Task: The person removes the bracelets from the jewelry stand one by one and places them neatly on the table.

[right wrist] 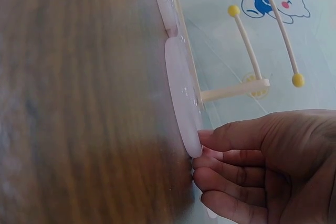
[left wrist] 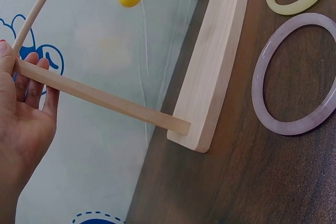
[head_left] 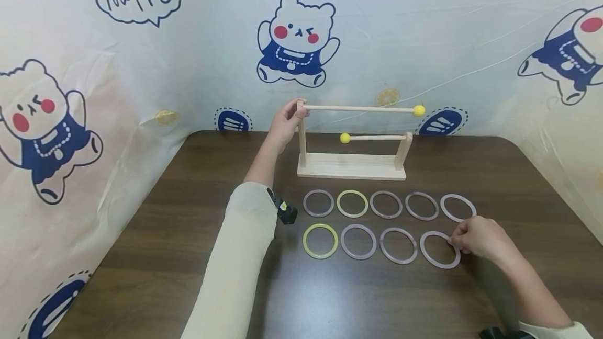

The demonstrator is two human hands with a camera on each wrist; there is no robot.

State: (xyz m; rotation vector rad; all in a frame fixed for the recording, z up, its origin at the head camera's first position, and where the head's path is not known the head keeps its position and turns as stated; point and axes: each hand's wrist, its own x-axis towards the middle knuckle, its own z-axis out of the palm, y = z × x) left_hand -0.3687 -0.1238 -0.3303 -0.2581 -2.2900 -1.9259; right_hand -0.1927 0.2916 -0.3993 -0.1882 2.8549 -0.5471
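Observation:
A pale wooden bangle stand (head_left: 350,166) has two rods at different heights, each tipped with a yellow ball. My left hand (head_left: 285,124) grips the top of its tall left post (left wrist: 105,95), thumb near the upper rod's joint. At the right end of the front row lies a pale lilac bangle (head_left: 422,245). Thumb and forefinger of my right hand (head_left: 485,237) pinch its right edge; in the right wrist view this bangle (right wrist: 181,98) is nearly edge-on, low against the table. Both rods carry no bangles.
Several more bangles lie flat in two rows before the stand, mostly lilac, with a yellow one (head_left: 304,242) in front and another yellow one (head_left: 338,204) behind. The brown table (head_left: 188,255) meets a printed cloth backdrop (head_left: 212,56) close behind the stand.

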